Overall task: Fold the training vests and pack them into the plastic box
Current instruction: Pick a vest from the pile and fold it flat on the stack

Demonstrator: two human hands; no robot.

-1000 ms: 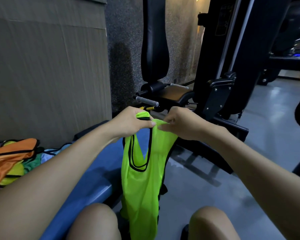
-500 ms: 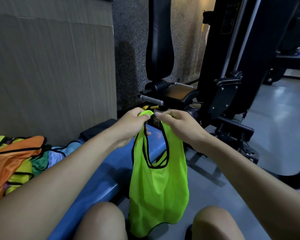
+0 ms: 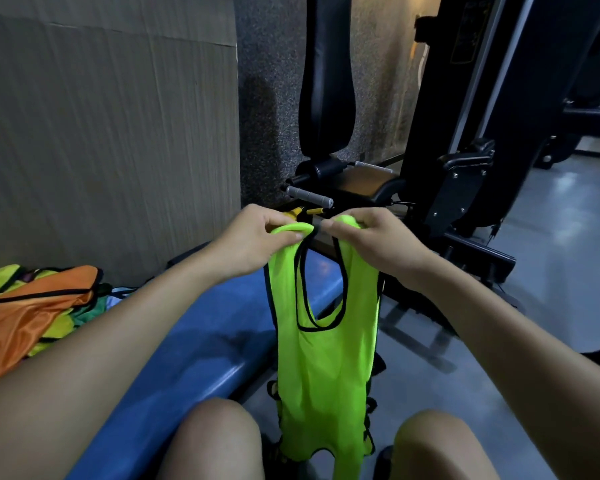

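Both hands are up on the green vest (image 3: pixel 321 344) now, each grip closed on a shoulder strap: the left hand (image 3: pixel 257 242) pinches the left strap, the right hand (image 3: pixel 371 242) pinches the right one. The vest hangs straight down from both grips, long axis vertical, its hem dangling between the knees (clear of the blue desk (image 3: pixel 201 337), which lies to the left of the left grip). The two grips sit level and close together, so neither hand is nearer. A fold would likely mean laying the vest leftward onto the desk. Further left lies the pile of vests (image 3: pixel 32 306). No plastic box is in view.
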